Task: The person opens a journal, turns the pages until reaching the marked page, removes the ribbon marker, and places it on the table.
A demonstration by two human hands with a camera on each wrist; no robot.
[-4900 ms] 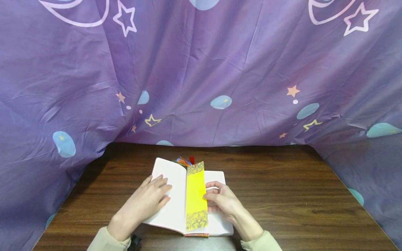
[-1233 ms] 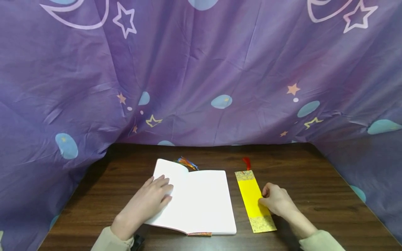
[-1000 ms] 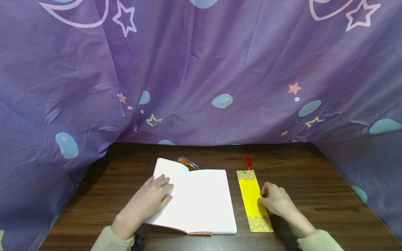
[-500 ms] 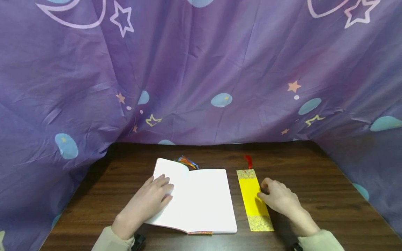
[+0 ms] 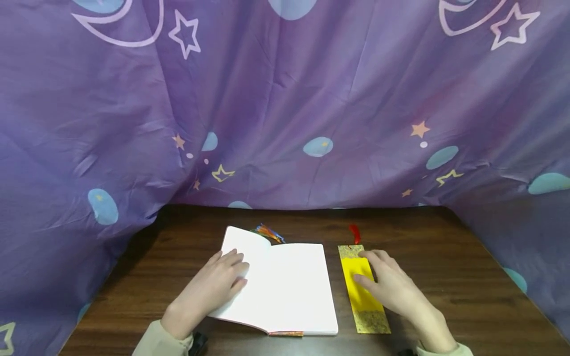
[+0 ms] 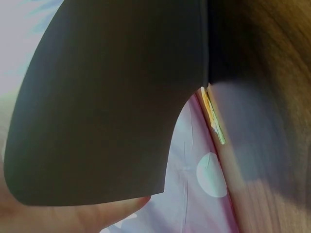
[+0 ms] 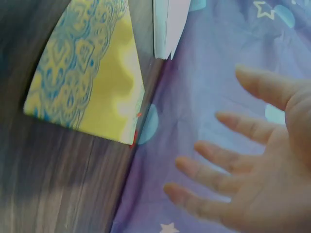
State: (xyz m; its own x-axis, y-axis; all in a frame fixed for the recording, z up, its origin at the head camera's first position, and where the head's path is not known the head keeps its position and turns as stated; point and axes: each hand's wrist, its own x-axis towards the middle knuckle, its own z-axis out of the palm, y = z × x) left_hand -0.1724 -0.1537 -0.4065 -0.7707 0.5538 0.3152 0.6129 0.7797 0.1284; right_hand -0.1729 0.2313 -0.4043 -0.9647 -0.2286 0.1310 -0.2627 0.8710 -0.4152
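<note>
An open notebook (image 5: 296, 289) with blank white pages lies on the table, its left side slightly raised. My left hand (image 5: 215, 284) rests on the left page, fingers extended. In the left wrist view, the notebook's dark underside (image 6: 97, 107) hides most of that hand; a finger (image 6: 116, 212) shows below its edge. Right of the notebook, a yellow bookmark (image 5: 356, 287) with patterned ends and a red tassel (image 5: 355, 233) lies flat. My right hand (image 5: 396, 287) hovers over the bookmark's right side, fingers spread and holding nothing, as the right wrist view shows too.
A multicoloured tassel (image 5: 269, 233) lies behind the notebook's spine, and a strip of orange pattern (image 5: 286, 333) shows at its near end. The brown wooden table (image 5: 467, 287) ends at a purple star-printed curtain (image 5: 285, 99) behind and at the sides.
The yellow bookmark has moved from the notebook's middle onto the table at right. My right hand has let it go and spread its fingers. My left hand stays on the page.
</note>
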